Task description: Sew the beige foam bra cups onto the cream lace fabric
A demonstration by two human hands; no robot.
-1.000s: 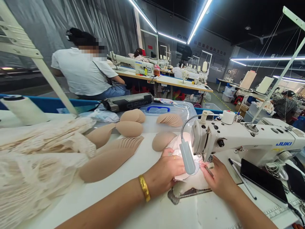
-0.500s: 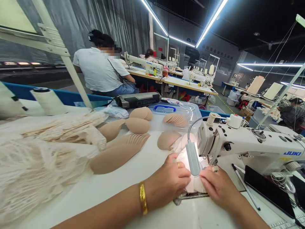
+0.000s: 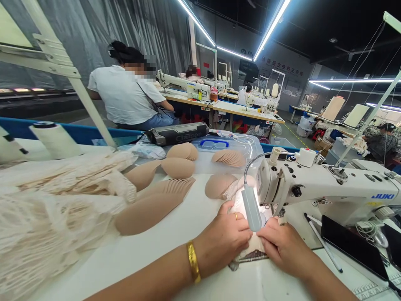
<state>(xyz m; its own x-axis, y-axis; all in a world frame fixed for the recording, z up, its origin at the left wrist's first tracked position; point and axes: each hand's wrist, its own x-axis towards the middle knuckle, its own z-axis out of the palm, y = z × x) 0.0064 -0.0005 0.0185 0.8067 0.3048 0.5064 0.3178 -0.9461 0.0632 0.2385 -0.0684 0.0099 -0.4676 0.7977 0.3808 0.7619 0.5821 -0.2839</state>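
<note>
A pale, lace-edged fabric piece [image 3: 249,248] lies under the head of the white sewing machine [image 3: 291,184], lit by a small grey gooseneck lamp [image 3: 251,208]. My left hand [image 3: 224,234], with a gold ring and bracelet, presses on its left side, fingers curled and closed on it. At the right edge, my right hand [image 3: 282,242] pinches the same fabric between thumb and fingers, close by the machine head. The lamp hides part of the fabric, and the needle cannot be made out. Behind my left hand, a beige moulded bra cup [image 3: 220,186] adjoins the lace.
Stacked beige cups [image 3: 150,209] and a heap of cream lace [image 3: 56,225] cover the left side. A clear lidded box [image 3: 255,146] stands behind. Right of the machine lie a pen [image 3: 324,242] and a dark phone-like slab [image 3: 351,246]. A co-worker [image 3: 125,92] sits ahead.
The fabric's near edge has drawn back toward the machine, uncovering more of the dark plate in front. Both hands are slightly closer together. The view has shifted a little.
</note>
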